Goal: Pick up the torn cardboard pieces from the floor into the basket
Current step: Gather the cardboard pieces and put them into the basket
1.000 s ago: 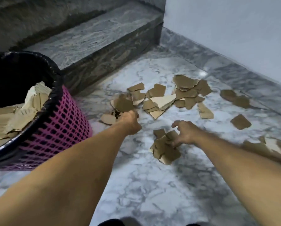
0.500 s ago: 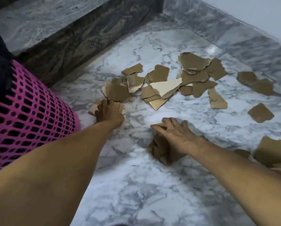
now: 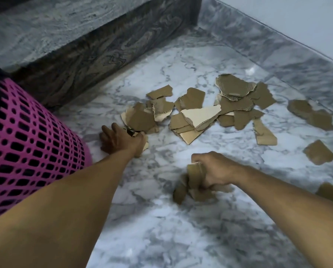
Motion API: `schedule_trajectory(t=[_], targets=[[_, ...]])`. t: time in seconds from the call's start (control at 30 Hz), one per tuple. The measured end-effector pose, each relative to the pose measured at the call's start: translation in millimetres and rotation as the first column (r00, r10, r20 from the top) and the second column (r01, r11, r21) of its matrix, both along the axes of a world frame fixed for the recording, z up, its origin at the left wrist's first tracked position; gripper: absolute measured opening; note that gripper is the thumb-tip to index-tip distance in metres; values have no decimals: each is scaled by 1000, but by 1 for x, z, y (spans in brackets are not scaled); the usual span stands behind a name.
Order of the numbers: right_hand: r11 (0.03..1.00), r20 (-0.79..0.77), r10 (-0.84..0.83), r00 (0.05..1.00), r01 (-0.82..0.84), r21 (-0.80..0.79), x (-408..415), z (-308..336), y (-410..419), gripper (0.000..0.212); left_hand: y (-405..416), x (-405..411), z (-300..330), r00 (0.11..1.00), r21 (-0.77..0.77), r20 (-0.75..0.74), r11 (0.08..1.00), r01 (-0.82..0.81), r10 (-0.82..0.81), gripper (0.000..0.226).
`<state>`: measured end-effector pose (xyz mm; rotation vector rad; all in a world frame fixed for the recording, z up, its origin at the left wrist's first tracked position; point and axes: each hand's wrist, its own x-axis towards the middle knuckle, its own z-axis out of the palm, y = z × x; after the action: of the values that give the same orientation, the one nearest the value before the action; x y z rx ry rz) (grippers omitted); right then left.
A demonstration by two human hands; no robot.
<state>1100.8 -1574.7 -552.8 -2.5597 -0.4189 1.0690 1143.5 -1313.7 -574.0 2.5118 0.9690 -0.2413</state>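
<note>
— Brown torn cardboard pieces (image 3: 198, 117) litter the marble floor (image 3: 161, 229); which step?

— Gathering. The right hand (image 3: 214, 171) clenches a bundle; the left hand (image 3: 121, 140) seems to press a scrap, grip unclear. Next: lift both into the pink basket (image 3: 32, 144).

Two bare hands, the left hand (image 3: 121, 141) and the right hand (image 3: 217, 170), one pink mesh basket (image 3: 32, 144), one stone step (image 3: 80, 45), and roughly twenty torn cardboard pieces (image 3: 200, 115) on the floor, overlapping too much for an exact count.
</note>
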Motion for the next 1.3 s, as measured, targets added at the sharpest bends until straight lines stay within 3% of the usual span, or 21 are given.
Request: schedule_trajectory(t=[0.13, 0.27, 0.33, 0.43, 0.6, 0.77, 0.9, 1.03, 1.3], targets=[[957, -1, -262, 965, 260, 127, 52, 9, -4, 93, 1, 12, 2, 975, -170, -26, 961, -220, 219, 108], [927, 73, -362, 929, 350, 136, 106, 21, 4, 100, -1, 27, 4, 973, -216, -6, 950, -225, 229, 115], [936, 138, -349, 927, 338, 97, 123, 28, 11, 103, -4, 34, 4, 991, -210, 30, 970, -123, 132, 119], [954, 251, -292, 923, 300, 6, 137, 30, 21, 102, -7, 36, 4, 988, -176, 17, 973, 152, -151, 128], [954, 283, -261, 923, 291, -70, 146, 22, 26, 125, -6, 34, -5, 858, -148, -153, 870, 471, -490, 138], [965, 146, 42, 988, -3, -262, 134, 24, 30, 151, -7, 45, 3, 757, -53, -172, 773, 632, -630, 150], [914, 145, 199, 969, -131, -384, 122, 13, 35, 147, -6, 73, 2, 603, -63, -167, 619, 783, -780, 149], [911, 161, 214, 963, -137, -389, 122, 8, 35, 140, -7, 98, 2, 449, -61, -225, 472, 879, -865, 142], [914, 177, 214, 961, -133, -383, 120, 7, 33, 135, -1, 69, 14, 475, 7, -179, 482, 876, -862, 105]])
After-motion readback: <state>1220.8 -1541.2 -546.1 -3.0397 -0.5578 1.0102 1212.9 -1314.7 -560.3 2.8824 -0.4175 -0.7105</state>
